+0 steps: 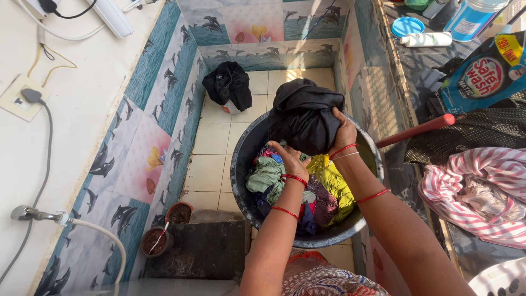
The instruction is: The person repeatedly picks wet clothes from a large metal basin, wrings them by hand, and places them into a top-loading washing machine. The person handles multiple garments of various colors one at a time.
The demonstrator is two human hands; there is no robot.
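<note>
The tiled floor [219,142] carries a dark tub [244,181] of clothes. Beyond the tub, by the far wall, lies a black garment [229,83]. Left of the tub stand two small pots [167,227] beside a dark slab [205,249].

Both arms reach far out. The left hand [289,159] and right hand [344,134] are closed, gripping.

Black cloth [304,115] over laundry tub [240,164]

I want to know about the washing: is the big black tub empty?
No, the tub is full of colourful clothes, and both hands, left hand and right hand, hold a black cloth above it.
</note>
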